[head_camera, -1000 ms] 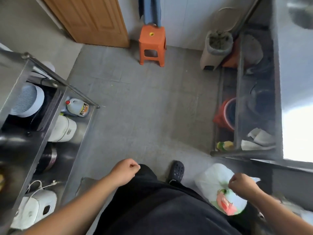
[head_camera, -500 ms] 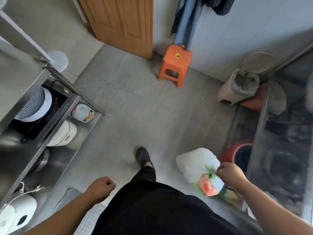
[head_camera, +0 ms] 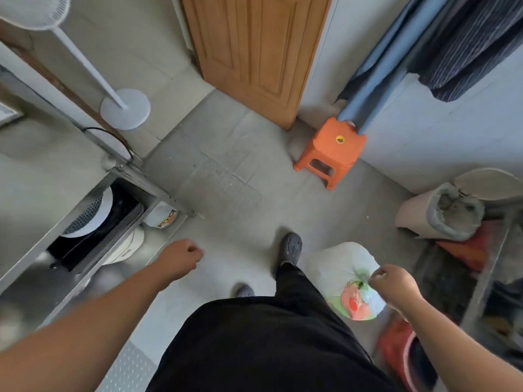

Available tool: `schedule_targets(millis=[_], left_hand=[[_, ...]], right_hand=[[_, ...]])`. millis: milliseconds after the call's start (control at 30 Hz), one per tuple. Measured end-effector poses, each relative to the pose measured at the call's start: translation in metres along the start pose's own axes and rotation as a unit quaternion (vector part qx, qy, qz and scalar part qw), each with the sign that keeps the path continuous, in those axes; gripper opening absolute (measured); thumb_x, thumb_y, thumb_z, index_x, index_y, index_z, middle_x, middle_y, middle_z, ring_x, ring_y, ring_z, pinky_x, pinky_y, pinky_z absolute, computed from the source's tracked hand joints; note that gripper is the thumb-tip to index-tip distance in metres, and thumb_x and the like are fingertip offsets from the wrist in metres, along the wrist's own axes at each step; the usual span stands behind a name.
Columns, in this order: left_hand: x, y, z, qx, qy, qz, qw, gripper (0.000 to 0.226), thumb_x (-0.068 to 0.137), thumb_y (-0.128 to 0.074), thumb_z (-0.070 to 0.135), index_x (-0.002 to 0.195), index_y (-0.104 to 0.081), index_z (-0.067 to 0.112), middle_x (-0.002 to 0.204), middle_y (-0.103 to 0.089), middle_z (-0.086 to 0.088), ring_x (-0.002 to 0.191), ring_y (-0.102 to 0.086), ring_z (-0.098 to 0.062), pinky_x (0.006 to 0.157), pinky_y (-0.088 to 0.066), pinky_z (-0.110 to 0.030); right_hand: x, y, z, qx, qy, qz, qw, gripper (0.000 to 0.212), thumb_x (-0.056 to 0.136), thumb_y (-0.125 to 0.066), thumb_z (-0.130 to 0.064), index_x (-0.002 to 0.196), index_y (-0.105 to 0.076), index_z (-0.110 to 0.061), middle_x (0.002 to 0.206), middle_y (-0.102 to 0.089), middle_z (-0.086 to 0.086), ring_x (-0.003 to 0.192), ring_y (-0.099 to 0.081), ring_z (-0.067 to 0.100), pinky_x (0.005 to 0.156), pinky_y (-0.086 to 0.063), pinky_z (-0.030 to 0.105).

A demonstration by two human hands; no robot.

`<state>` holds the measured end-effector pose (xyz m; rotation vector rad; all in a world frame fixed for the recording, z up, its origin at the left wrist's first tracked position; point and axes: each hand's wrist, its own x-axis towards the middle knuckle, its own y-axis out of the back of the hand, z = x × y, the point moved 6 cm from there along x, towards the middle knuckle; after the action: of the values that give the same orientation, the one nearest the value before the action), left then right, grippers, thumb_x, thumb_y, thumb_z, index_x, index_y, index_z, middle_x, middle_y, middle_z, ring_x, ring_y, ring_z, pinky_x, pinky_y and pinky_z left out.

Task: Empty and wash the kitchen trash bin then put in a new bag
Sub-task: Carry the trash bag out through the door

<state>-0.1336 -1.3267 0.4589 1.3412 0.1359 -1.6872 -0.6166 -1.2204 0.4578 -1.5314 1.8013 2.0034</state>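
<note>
- Carrying: the right hand (head_camera: 394,287) is clenched on the gathered top of the full trash bag (head_camera: 343,271), which hangs beside the right leg, just above the floor (head_camera: 240,188).
- Free hand: the left hand (head_camera: 181,257) is curled into a loose fist and holds nothing.
- Tear risk: the bag's whole weight hangs from one bunched neck; thin film may stretch or split there and spill waste.
- Snag risk: the bag hangs near the metal shelf frame (head_camera: 481,281) on the right; a swing against its edge could puncture it.
- Trip risk: the orange stool (head_camera: 329,149) stands close to the wooden door (head_camera: 254,52), narrowing the likely exit path.
- Drip risk: leakage from the bag cannot be ruled out from this view.
</note>
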Motion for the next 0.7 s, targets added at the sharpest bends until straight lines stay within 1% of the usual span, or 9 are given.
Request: schedule_targets(millis=[67,167,267,333,400,467,500,633,700], left_hand=[[0.015,-0.004,0.015,0.007,0.008,-0.006,1.0,0.021,0.097,-0.056,0.021,0.092,-0.062,0.002,0.093,-0.067,-0.011,0.086,-0.067,-0.028,0.076,-0.051,-0.038],[0.029,-0.014,0.033,0.024,0.04,-0.018,0.999,0.019,0.097,-0.056,0.024,0.095,-0.064,0.007,0.099,-0.069,-0.009,0.095,-0.069,-0.028,0.084,-0.055,-0.041],[0.032,-0.014,0.053,0.057,0.081,-0.042,0.994,0.021,0.096,-0.056,0.025,0.087,-0.063,0.008,0.096,-0.069,-0.007,0.087,-0.063,-0.021,0.075,-0.047,-0.03],[0.037,-0.008,0.074,0.058,0.096,-0.063,0.992,0.018,0.094,-0.057,0.028,0.083,-0.06,0.014,0.088,-0.063,-0.007,0.078,-0.054,-0.018,0.071,-0.042,-0.028],[0.05,0.009,0.101,-0.018,0.105,-0.041,0.993,0.019,0.093,-0.058,0.027,0.085,-0.062,0.011,0.087,-0.064,-0.01,0.076,-0.055,-0.017,0.069,-0.043,-0.029],[0.065,0.033,0.124,-0.123,0.113,0.014,0.986,0.019,0.095,-0.058,0.021,0.092,-0.065,0.004,0.095,-0.07,-0.013,0.079,-0.063,-0.021,0.07,-0.05,-0.031],[0.07,0.044,0.133,-0.166,0.122,0.038,0.978,0.016,0.097,-0.058,0.02,0.094,-0.067,0.007,0.098,-0.071,-0.012,0.082,-0.066,-0.022,0.07,-0.052,-0.031],[0.087,0.072,0.139,-0.2,0.145,0.057,0.967,0.013,0.096,-0.059,0.019,0.097,-0.067,0.009,0.099,-0.071,-0.01,0.086,-0.067,-0.023,0.072,-0.053,-0.032],[0.097,0.083,0.133,-0.207,0.17,0.05,0.962,0.014,0.096,-0.059,0.018,0.098,-0.067,0.007,0.1,-0.07,-0.012,0.084,-0.066,-0.023,0.072,-0.052,-0.032]], right_hand=[[0.031,0.011,-0.023,-0.02,0.011,-0.012,1.0,0.014,0.076,-0.054,-0.004,0.071,-0.067,-0.004,0.064,-0.063,0.004,0.058,-0.055,0.021,0.053,-0.041,0.027],[0.081,0.03,-0.056,-0.06,0.031,-0.042,0.997,0.014,0.079,-0.054,-0.008,0.076,-0.068,-0.009,0.069,-0.065,0.003,0.06,-0.058,0.019,0.051,-0.043,0.024],[0.127,0.054,-0.094,-0.135,0.057,-0.083,0.986,0.014,0.082,-0.055,-0.013,0.085,-0.068,-0.013,0.075,-0.064,-0.002,0.066,-0.059,0.015,0.055,-0.046,0.025],[0.151,0.071,-0.123,-0.181,0.078,-0.105,0.975,0.012,0.083,-0.056,-0.018,0.088,-0.067,-0.018,0.08,-0.065,-0.004,0.072,-0.06,0.013,0.056,-0.045,0.024],[0.175,0.089,-0.162,-0.206,0.102,-0.121,0.966,0.008,0.082,-0.059,-0.021,0.083,-0.065,-0.024,0.084,-0.067,-0.004,0.077,-0.061,0.015,0.054,-0.041,0.021],[0.198,0.105,-0.206,-0.214,0.122,-0.131,0.96,0.005,0.079,-0.062,-0.021,0.078,-0.064,-0.026,0.084,-0.066,-0.005,0.077,-0.06,0.015,0.053,-0.038,0.021],[0.207,0.111,-0.229,-0.228,0.134,-0.138,0.954,0.005,0.079,-0.064,-0.022,0.077,-0.064,-0.026,0.084,-0.064,-0.006,0.077,-0.059,0.015,0.054,-0.038,0.022],[0.228,0.12,-0.316,-0.229,0.175,-0.149,0.946,0.007,0.077,-0.066,-0.016,0.071,-0.063,-0.02,0.077,-0.061,-0.008,0.076,-0.056,0.014,0.054,-0.035,0.023],[0.239,0.122,-0.36,-0.219,0.196,-0.141,0.945,0.009,0.078,-0.063,-0.011,0.07,-0.063,-0.016,0.079,-0.063,-0.002,0.078,-0.056,0.017,0.054,-0.034,0.023]])
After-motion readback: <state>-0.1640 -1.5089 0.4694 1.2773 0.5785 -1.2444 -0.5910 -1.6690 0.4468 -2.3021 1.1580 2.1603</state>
